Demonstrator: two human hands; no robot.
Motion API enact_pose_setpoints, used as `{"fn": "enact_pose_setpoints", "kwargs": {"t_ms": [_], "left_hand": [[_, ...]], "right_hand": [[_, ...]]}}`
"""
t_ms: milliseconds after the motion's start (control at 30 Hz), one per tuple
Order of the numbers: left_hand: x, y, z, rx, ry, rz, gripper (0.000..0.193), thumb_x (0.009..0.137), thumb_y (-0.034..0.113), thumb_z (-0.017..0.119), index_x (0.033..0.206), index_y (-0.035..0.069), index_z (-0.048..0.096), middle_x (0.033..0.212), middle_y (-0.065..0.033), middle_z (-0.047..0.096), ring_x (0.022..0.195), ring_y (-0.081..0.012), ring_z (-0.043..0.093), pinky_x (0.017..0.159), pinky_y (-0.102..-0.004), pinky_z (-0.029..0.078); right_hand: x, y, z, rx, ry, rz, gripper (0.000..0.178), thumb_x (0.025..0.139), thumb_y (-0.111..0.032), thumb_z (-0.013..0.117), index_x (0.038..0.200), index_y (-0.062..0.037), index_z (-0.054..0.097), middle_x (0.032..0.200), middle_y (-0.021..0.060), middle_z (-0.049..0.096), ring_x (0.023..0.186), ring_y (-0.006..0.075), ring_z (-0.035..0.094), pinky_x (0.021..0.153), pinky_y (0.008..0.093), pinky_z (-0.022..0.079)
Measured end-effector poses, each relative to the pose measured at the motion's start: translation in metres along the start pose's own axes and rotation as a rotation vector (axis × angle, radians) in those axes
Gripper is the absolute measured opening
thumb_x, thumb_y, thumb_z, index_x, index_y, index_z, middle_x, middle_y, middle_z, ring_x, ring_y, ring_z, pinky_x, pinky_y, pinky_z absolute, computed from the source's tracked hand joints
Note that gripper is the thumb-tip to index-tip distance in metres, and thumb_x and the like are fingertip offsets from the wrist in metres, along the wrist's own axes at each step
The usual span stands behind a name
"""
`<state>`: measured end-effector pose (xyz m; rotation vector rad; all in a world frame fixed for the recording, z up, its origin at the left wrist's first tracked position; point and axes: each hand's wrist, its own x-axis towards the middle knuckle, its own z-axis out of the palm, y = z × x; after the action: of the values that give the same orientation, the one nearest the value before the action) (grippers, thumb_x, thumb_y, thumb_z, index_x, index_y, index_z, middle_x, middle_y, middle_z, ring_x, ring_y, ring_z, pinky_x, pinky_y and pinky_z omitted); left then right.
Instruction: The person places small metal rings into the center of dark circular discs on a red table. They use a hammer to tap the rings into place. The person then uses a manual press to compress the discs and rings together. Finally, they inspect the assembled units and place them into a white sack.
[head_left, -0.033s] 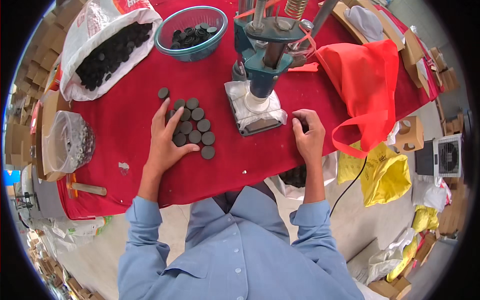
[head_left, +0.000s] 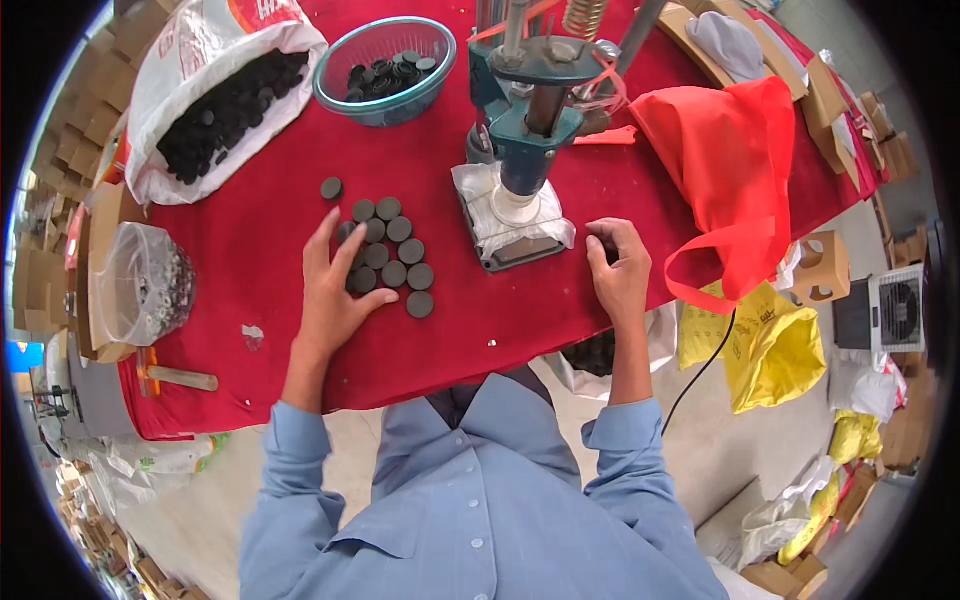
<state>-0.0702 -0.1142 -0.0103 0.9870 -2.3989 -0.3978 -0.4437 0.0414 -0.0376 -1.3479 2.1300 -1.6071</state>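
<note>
My left hand (head_left: pixel 334 292) rests on the red tablecloth with thumb and fingers spread, against the near left side of a loose group of black discs (head_left: pixel 398 229). Some discs are partly hidden behind its fingers. Just beyond its fingertips lies a single black disc (head_left: pixel 331 187), apart from the others. My right hand (head_left: pixel 622 262) is at the table's edge, right of the press, with fingers curled in. A dark patch shows between its thumb and fingers; I cannot tell what it is. The green press (head_left: pixel 527 165) stands upright over a base covered with white wrapping.
A white sack (head_left: pixel 175 95) of black pieces and a teal bowl (head_left: pixel 385 113) of black discs stand at the back left. A clear tub (head_left: pixel 125 285) of small metal parts and a hammer (head_left: pixel 180 377) lie left. A red bag (head_left: pixel 725 150) lies right.
My left hand has drawn back very slightly from the single disc. My right hand keeps its place and its curl. The whole view has shifted a little.
</note>
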Motion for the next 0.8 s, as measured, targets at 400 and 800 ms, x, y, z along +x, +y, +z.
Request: {"fn": "enact_pose_setpoints", "kwargs": {"t_ms": [400, 800], "left_hand": [[-0.056, 0.020, 0.002, -0.249, 0.288, -0.354, 0.037, 0.089, 0.001, 0.083, 0.125, 0.006, 0.077, 0.117, -0.0082, 0.075, 0.091, -0.0156, 0.070, 0.082, -0.0306, 0.057], [0.060, 0.131, 0.067, -0.536, 0.318, -0.212, 0.068, 0.082, 0.004, 0.091, 0.141, 0.002, 0.057, 0.112, -0.0111, 0.081, 0.083, -0.0110, 0.072, 0.071, -0.0263, 0.056]], "right_hand": [[-0.001, -0.003, 0.002, 0.035, -0.022, -0.016, 0.013, 0.090, 0.001, 0.071, 0.103, 0.0002, 0.073, 0.099, 0.0129, 0.071, 0.082, 0.0235, 0.072, 0.076, 0.0355, 0.057], [0.001, -0.008, -0.006, 0.070, -0.070, 0.027, 0.015, 0.090, 0.003, 0.070, 0.105, -0.0004, 0.073, 0.103, 0.0126, 0.072, 0.086, 0.0238, 0.072, 0.078, 0.0352, 0.057]]}}
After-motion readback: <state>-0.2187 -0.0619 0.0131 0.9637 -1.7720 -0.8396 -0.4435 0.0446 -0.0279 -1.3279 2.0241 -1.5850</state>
